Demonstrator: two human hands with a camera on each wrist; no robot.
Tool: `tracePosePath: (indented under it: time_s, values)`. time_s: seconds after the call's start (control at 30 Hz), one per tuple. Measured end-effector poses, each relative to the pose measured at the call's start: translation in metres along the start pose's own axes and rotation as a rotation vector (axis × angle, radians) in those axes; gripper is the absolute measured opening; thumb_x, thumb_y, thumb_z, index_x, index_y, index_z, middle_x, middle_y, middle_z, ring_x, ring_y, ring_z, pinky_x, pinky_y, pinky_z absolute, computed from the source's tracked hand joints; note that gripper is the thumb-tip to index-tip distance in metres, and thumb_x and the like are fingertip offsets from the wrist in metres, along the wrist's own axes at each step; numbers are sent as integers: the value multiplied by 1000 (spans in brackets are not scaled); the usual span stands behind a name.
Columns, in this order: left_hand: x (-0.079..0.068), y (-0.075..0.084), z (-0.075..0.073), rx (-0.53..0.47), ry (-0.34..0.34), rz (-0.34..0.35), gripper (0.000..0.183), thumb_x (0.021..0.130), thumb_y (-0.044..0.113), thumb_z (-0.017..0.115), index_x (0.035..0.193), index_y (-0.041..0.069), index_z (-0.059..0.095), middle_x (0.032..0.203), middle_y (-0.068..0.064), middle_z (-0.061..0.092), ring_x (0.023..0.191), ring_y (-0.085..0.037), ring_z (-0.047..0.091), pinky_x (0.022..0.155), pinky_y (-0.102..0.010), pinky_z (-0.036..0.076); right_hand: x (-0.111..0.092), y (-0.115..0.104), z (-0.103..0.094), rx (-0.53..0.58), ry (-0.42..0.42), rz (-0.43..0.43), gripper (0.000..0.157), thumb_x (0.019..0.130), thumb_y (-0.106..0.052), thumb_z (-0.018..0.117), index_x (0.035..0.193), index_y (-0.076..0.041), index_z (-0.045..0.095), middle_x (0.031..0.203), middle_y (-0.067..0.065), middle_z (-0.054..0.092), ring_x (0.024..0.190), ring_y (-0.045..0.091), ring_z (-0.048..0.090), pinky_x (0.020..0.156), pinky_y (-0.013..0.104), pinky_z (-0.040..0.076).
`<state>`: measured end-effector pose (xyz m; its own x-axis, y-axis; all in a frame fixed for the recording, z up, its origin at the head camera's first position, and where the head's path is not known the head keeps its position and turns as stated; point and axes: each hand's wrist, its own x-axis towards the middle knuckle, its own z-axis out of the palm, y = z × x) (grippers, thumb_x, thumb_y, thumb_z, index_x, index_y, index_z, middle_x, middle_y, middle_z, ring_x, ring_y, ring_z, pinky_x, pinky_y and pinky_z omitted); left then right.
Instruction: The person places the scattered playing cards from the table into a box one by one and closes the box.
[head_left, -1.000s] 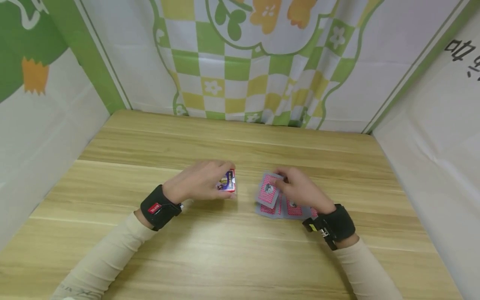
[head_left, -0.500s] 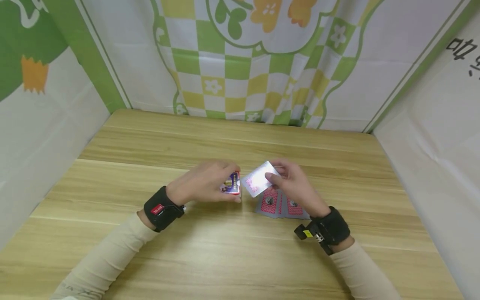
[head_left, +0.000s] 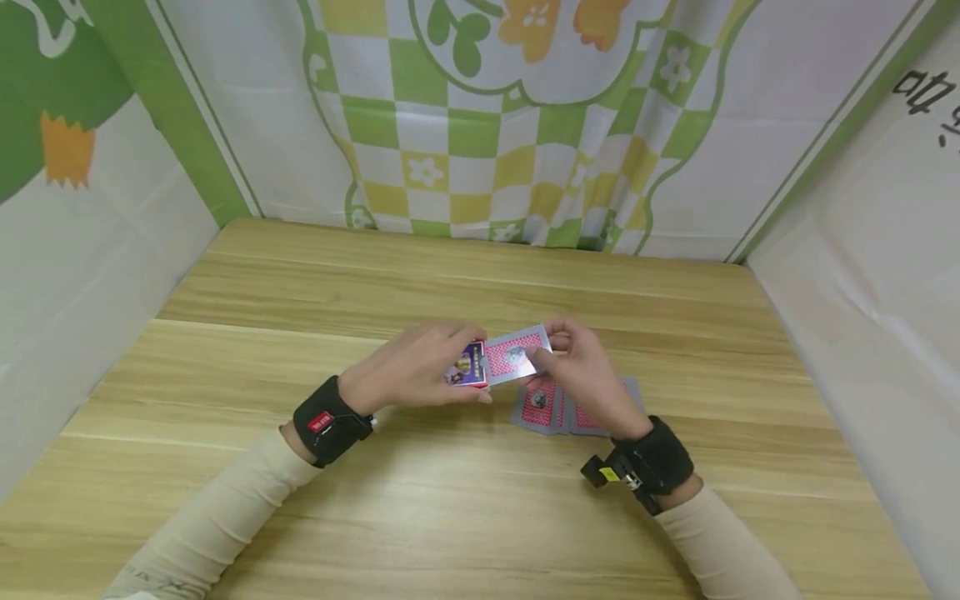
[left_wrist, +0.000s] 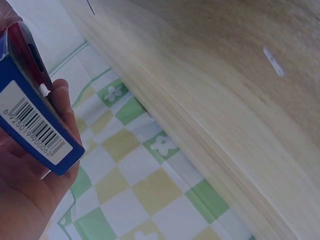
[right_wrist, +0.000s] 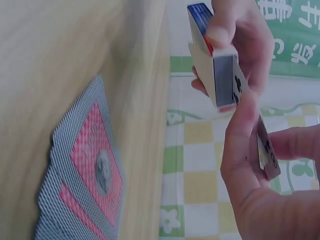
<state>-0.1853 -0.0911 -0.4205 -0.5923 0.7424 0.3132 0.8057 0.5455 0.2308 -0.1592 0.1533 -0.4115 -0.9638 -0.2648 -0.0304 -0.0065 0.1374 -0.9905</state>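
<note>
My left hand (head_left: 412, 367) grips a blue and red playing-card box (head_left: 467, 365), fingers and thumb along its sides, its end toward the right. A barcode (left_wrist: 34, 125) shows on the box's other end in the left wrist view. My right hand (head_left: 588, 375) pinches a red-backed playing card (head_left: 512, 357) by its right end, thumb on the patterned back. The card's left end is right at the box's open end (right_wrist: 225, 80), as the right wrist view also shows. Below my right hand, several more red-backed cards (head_left: 537, 414) lie overlapping on the table, partly hidden by that hand.
The wooden table (head_left: 420, 517) reaches back to a green-and-yellow checked cloth (head_left: 472, 167). White printed cloth walls (head_left: 862, 317) stand at left and right. Black straps (head_left: 330, 421) with small cameras sit on both wrists.
My right hand has lifted the card from above the loose cards and moved it left, turning it to meet the box's opening. The left hand has shifted slightly right with the box.
</note>
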Motion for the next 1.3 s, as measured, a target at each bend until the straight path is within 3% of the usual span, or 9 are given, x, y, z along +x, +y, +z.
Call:
tracePosePath:
  time_s: [0.17,0.27,0.37,0.5,0.77,0.9,1.03,1.17,1.3]
  values:
    - [0,0,0,16,-4,-1,74,76,68,60,118,7,54,93,3,58,70,-7,49,54,-26,45,-6,0,13,16,-50,32,30,92,-4,59,116,4,43,103,27,60,70,36,66,71,54,54]
    - [1,1,-1,23,-7,8,74,76,68,59,117,7,54,93,3,57,70,-7,49,54,-26,45,-7,1,19,-62,-109,-7,32,94,-6,57,122,3,45,100,23,61,73,34,67,70,53,54]
    - [1,1,-1,20,-1,19,72,76,67,60,116,8,54,92,4,57,70,-7,48,54,-25,45,-8,3,20,-140,-108,-60,30,96,-8,54,124,2,50,99,19,63,75,33,66,68,53,55]
    - [2,4,-1,2,11,51,70,74,65,64,114,8,55,88,6,55,68,-6,48,54,-25,45,-10,6,18,-196,-75,-96,21,95,-10,57,115,-4,61,97,13,66,74,32,65,66,53,55]
    - [2,9,-1,-39,-21,78,70,74,63,66,113,7,54,89,5,55,69,-6,49,57,-26,47,-4,13,16,-285,-150,-175,11,89,-18,67,94,-8,68,85,16,68,68,32,64,56,48,53]
    - [1,6,-2,-24,-40,31,70,74,64,65,115,8,53,89,5,56,70,-7,49,59,-27,47,3,10,-7,-564,-157,-197,8,85,-19,71,85,-13,67,77,5,65,67,20,61,58,39,51]
    - [1,4,0,-19,-69,15,73,75,65,63,117,7,52,93,3,57,71,-7,49,61,-27,48,7,12,-29,-884,-190,-176,23,73,-23,81,84,-10,64,77,3,63,67,16,53,61,36,48]
    - [1,3,0,-23,-70,25,72,75,65,63,117,7,51,92,3,56,71,-8,50,61,-28,48,8,18,-36,-1015,-232,-106,46,67,-34,84,95,-5,62,87,7,60,71,18,50,64,36,48]
    - [1,2,-2,-22,-71,24,71,76,66,62,116,8,51,90,4,56,70,-8,50,60,-27,47,7,22,-35,-1066,-259,-67,51,65,-36,84,98,-4,60,88,8,54,70,19,46,60,33,44]
